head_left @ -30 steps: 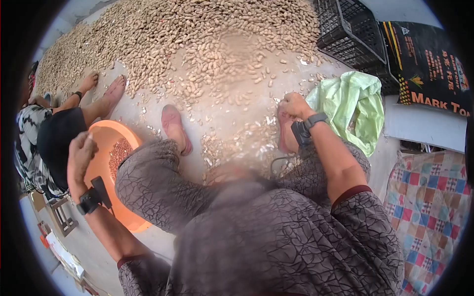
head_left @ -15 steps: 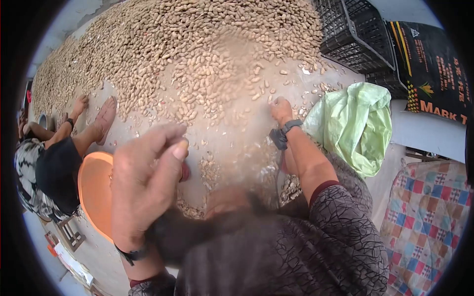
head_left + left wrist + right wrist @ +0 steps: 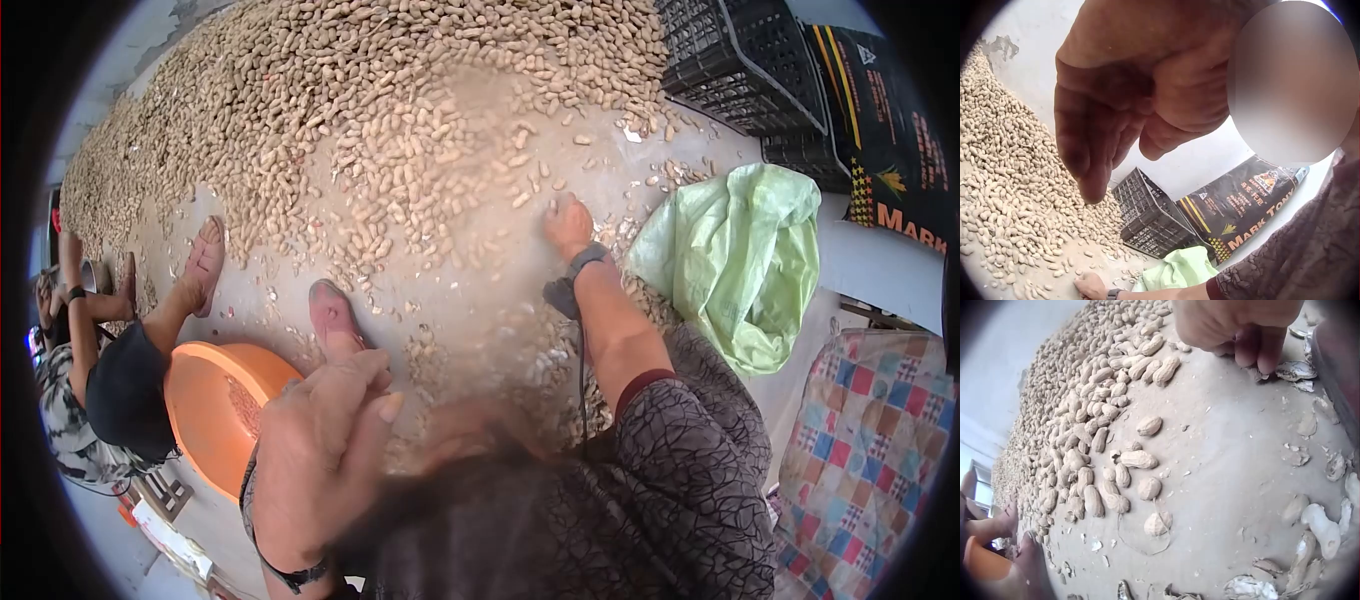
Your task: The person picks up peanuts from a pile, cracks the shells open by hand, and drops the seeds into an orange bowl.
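Observation:
My left hand [image 3: 325,450] is raised close to the head camera, fingers bent loosely. Its underside fills the top of the left wrist view, and nothing shows between the fingers [image 3: 1094,181]. Low at the floor, my right hand [image 3: 570,225] reaches past the near edge of the peanut pile [image 3: 400,120]. In the right wrist view its curled fingertips pinch a small piece of peanut shell [image 3: 1255,374] at floor level. Empty shells [image 3: 1297,370] lie beside that hand. An orange basin [image 3: 205,375] left of me holds reddish shelled peanuts [image 3: 243,405].
A pale green sack [image 3: 715,250] slumps right of my right forearm. Behind it stand a black plastic crate [image 3: 745,75] and a black printed bag [image 3: 890,130]. Another person's leg [image 3: 180,295] is beside the basin. A patchwork cloth [image 3: 870,430] covers something at right.
My left hand has left its place over the basin and come up toward the head camera. The right hand has moved from beside my right foot to the floor near the pile.

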{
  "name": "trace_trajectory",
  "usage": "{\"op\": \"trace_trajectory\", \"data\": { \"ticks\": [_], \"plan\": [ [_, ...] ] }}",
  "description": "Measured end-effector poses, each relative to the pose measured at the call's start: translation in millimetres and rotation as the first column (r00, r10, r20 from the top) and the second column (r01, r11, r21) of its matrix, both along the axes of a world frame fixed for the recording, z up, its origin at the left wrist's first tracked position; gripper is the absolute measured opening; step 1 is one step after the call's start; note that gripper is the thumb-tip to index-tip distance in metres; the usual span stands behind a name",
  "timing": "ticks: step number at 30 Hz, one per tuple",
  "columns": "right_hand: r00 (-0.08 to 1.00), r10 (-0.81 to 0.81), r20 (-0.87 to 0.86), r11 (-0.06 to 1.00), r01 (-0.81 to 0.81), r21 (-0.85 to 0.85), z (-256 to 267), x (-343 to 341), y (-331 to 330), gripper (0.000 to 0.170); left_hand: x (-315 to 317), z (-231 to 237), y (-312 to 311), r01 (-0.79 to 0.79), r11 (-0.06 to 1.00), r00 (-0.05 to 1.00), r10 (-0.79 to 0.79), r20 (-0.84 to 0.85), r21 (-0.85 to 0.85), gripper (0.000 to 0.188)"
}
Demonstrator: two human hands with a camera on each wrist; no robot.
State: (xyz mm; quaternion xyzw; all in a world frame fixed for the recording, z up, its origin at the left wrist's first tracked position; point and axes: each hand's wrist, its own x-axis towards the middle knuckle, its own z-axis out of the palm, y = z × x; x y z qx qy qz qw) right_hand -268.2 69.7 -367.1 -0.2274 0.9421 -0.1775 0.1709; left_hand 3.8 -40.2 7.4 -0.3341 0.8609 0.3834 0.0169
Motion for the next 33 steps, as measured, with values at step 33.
{"op": "trace_trajectory", "data": {
  "ticks": [33],
  "plan": [
    [0.512,-0.232,0.827,0.612,0.738,-0.284,-27,-52,-27,0.016,41,3,-2,-0.003,0.998,0.979,0.016,0.203,-0.065,0.03]
  ]
}}
